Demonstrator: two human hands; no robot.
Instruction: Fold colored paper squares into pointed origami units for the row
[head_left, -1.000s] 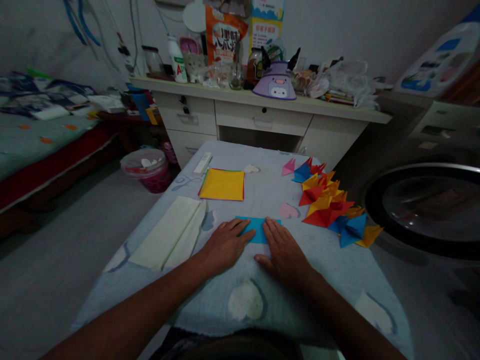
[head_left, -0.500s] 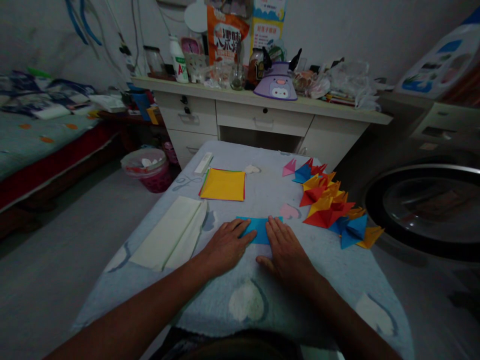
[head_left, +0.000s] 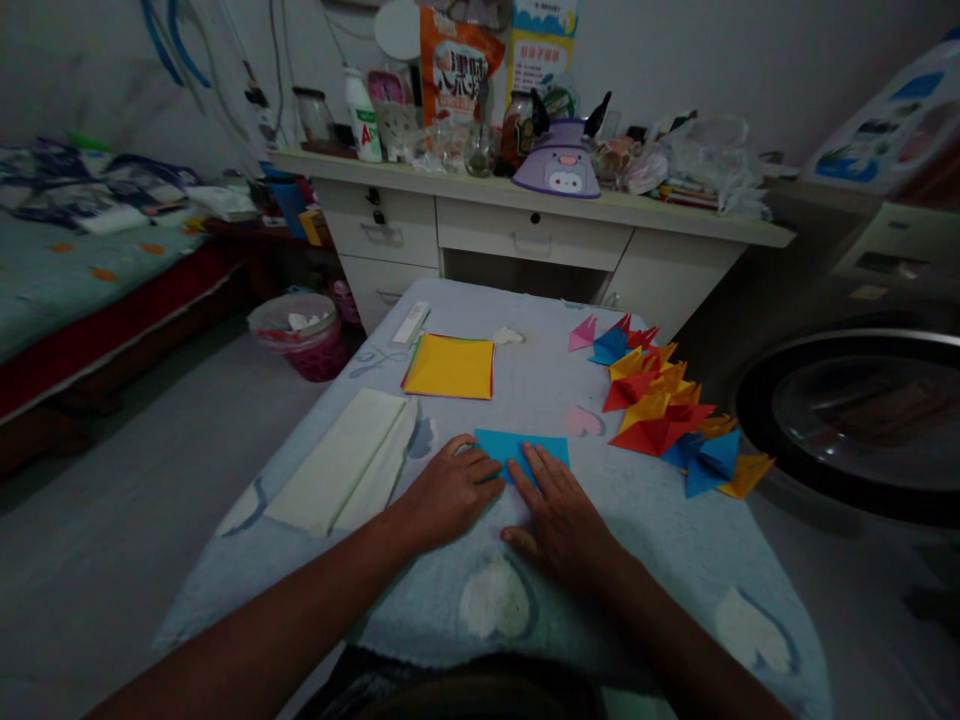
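A blue sheet of origami paper, folded into a rectangle, lies flat on the cloth-covered table in front of me. At its left end, my left hand has its fingers bent and closed over the edge, partly hiding that end. My right hand lies palm down over the paper's lower right part, fingers stretched out and thumb apart. Beyond the paper is a stack of square origami sheets, yellow on top. To the right stand several folded paper cranes in red, orange, yellow, blue and pink.
Pale folded paper or cloth lies left of my hands. A small white strip-shaped item sits at the far left of the table. Behind it stands a cluttered white desk. A pink bin is left, a washing machine right.
My right hand has slid left across the blue paper, uncovering its right end. My left hand's fingers have bent more at the left end. The view has shifted slightly.
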